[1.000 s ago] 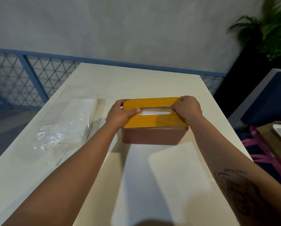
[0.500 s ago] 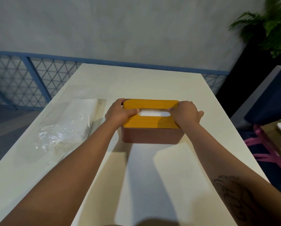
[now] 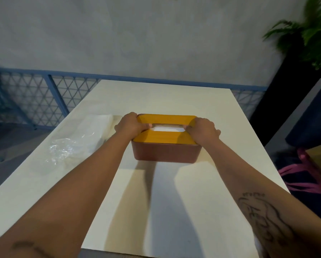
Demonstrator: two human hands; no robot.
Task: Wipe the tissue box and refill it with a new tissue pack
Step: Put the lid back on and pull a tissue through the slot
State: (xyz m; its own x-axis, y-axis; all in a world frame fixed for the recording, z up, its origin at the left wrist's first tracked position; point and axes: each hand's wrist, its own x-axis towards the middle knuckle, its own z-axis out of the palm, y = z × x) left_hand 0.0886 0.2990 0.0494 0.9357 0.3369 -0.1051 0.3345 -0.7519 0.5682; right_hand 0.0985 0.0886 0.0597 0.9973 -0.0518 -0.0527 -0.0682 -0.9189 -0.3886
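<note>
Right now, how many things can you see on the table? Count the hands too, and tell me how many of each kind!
tissue box: 1
clear plastic wrapper: 1
hands holding the box's yellow lid: 2, the left hand and the right hand
Total: 4

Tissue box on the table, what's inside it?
White tissue shows through the slot in the yellow lid. The lid, the left hand and the right hand cover the rest of the tissue box inside.
</note>
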